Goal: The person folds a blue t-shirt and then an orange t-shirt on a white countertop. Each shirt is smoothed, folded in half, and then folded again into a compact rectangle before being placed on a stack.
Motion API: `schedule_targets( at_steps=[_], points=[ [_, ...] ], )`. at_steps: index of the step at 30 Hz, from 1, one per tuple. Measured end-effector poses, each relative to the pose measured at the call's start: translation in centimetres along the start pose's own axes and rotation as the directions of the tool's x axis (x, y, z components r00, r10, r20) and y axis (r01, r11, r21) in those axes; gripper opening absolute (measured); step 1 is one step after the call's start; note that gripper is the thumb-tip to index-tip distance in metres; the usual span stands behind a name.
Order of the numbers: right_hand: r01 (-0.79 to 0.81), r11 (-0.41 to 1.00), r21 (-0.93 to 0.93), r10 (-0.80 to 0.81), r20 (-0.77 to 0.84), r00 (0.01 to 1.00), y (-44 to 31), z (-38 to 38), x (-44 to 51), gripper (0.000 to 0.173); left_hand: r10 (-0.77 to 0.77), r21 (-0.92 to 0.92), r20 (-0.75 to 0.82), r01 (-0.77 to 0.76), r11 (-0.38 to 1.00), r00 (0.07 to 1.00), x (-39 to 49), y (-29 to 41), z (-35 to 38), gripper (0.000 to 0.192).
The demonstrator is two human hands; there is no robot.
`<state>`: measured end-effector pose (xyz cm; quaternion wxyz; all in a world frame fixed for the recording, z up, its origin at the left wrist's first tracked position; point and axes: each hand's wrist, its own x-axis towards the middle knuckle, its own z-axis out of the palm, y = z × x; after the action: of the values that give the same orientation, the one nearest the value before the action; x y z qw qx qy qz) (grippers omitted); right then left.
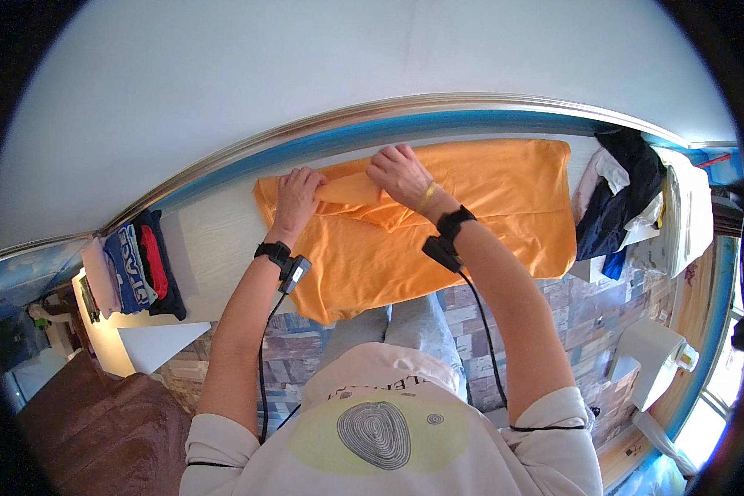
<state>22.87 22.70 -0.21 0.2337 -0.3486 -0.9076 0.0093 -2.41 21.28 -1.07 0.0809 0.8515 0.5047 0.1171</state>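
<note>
An orange cloth garment point(496, 204) lies spread over a long white table, its near edge hanging at the front. My left hand point(299, 189) grips the fabric near its upper left part, fingers curled over it. Farther right, my right hand point(400, 170) pinches the same cloth near the far edge. Between both hands a smooth raised flap of the orange fabric is held, with creases just below it. Both wrists wear black straps with small cabled devices.
Folded clothes point(139, 270) stand in a row at the table's left end. On the right are a dark garment point(620, 186) and a stack of white items point(688, 211). A wall runs behind the white table point(214, 248). A brown cover point(111, 428) lies at lower left.
</note>
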Motion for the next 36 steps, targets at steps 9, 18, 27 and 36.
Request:
schedule_targets(
  at_steps=[9,18,27,36],
  points=[
    [-0.515,0.846,0.139,0.516,0.030,0.856,-1.1,0.5,-6.2,0.019,0.016,-0.117,-0.036,-0.020,0.993,0.999,-4.6,-0.9,-1.7,0.029],
    [-0.773,0.628,0.090,0.704,0.357,0.613,-2.7,2.0,-3.9,0.041,-0.070,-0.088,0.089,0.078,0.993,0.994,-3.1,-2.3,-0.5,0.028],
    [-0.836,0.545,0.069,0.717,0.479,0.507,-1.9,1.9,-2.7,0.027,-0.077,-0.310,0.059,0.092,0.946,0.995,-2.4,-2.4,-0.4,0.014],
    [-0.837,0.546,0.033,0.835,-0.102,0.541,-2.3,2.2,-0.9,0.036,-0.288,-0.165,0.175,0.317,0.934,0.941,0.5,-2.9,-0.5,0.019]
  ],
)
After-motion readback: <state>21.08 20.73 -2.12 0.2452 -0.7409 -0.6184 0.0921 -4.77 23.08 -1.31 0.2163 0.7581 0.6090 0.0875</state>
